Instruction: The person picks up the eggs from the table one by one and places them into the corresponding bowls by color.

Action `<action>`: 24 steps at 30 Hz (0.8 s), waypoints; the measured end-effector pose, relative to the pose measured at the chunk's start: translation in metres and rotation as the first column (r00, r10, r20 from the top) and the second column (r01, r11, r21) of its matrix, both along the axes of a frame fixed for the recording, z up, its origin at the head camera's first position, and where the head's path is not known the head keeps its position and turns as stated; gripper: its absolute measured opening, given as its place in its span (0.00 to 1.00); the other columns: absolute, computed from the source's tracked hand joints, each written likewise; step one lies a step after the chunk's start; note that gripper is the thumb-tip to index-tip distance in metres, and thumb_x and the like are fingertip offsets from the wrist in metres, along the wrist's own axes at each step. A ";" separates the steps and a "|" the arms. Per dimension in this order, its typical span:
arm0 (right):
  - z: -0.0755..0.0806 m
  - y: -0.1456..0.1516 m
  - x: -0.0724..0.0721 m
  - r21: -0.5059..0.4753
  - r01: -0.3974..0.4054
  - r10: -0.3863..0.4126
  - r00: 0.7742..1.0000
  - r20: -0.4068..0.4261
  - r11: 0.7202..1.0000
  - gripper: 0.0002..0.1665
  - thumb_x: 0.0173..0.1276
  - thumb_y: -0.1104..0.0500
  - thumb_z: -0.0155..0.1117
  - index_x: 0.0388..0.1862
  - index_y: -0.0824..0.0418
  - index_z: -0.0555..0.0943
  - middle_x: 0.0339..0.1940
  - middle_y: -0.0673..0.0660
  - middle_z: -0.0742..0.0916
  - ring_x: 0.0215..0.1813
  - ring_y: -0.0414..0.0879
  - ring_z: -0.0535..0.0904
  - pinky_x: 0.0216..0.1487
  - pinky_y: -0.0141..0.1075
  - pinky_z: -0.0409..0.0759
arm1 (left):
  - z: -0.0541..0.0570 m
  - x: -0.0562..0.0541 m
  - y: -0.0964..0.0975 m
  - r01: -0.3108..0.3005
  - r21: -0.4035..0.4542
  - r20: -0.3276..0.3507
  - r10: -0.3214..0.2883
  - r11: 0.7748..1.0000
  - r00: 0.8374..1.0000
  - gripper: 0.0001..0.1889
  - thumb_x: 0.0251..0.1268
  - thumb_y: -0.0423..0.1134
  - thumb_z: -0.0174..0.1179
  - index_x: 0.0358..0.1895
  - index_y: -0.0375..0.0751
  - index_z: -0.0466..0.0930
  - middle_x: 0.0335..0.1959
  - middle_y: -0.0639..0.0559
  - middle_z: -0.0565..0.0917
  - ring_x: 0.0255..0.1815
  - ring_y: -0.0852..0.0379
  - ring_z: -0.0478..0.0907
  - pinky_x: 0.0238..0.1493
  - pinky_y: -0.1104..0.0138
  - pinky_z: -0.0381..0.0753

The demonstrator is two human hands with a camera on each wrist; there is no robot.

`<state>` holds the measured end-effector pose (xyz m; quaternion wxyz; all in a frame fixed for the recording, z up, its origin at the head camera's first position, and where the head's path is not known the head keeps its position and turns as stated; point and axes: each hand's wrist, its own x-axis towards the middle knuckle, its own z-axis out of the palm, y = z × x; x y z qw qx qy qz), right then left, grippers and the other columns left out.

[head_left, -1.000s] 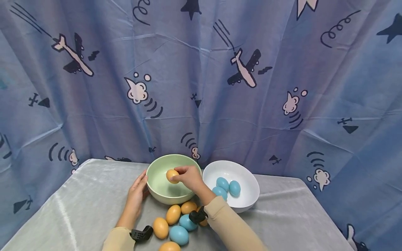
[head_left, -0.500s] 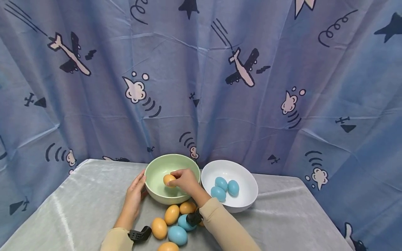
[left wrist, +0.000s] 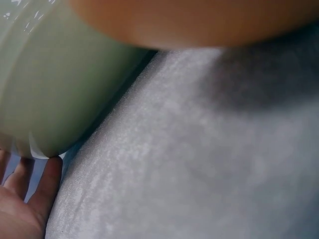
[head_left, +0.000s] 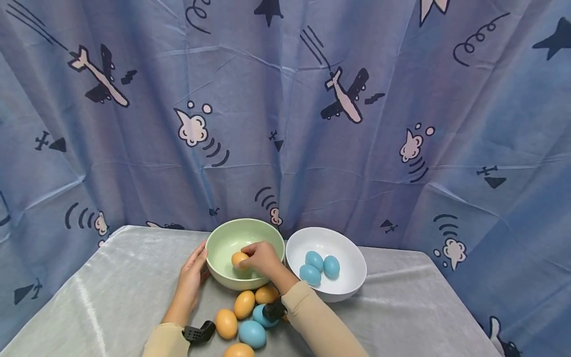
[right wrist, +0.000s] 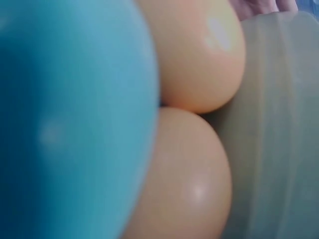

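Note:
My right hand is inside the green bowl, pinching an orange egg low in it. My left hand rests against the bowl's left side, its fingers fairly straight on the wall in the left wrist view. In front of the bowl lie orange eggs and blue eggs in a loose cluster. Close up in the right wrist view are a blue egg and two orange eggs beside the bowl wall. My right wrist partly hides the cluster.
A white bowl with three blue eggs stands close to the right of the green bowl. Grey cloth covers the table, and a blue patterned curtain hangs behind it.
My right hand has lowered the orange egg deeper into the green bowl, slightly leftward. The left hand stays against the bowl. The head view has shifted a little.

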<state>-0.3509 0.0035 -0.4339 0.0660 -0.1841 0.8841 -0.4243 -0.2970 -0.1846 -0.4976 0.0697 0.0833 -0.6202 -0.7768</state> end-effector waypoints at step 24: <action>-0.001 -0.002 0.000 0.168 -0.058 0.064 0.998 -0.029 0.984 0.23 0.48 0.60 0.82 0.45 0.66 0.89 0.42 0.57 0.92 0.49 0.48 0.85 0.53 0.37 0.82 | 0.000 -0.001 0.000 -0.006 -0.004 0.009 0.006 1.000 1.000 0.31 0.80 0.53 0.44 0.80 0.48 0.53 0.81 0.51 0.54 0.79 0.48 0.55 0.76 0.48 0.59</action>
